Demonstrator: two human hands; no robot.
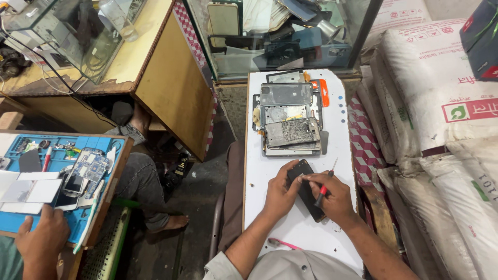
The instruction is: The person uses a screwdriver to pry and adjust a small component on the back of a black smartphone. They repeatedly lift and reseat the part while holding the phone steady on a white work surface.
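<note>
On white board (337, 103), my left hand (280, 194) steadies black phone (307, 189); right hand (334, 199) pinches red screwdriver (324, 187); a slip could scratch it.

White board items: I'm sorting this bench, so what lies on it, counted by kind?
On the white board:
Black phones: 1, under both hands
Screwdrivers: 1, right hand
Pink toothbrushes: 1
Stacks of phone parts: 1
Total: 4
</note>
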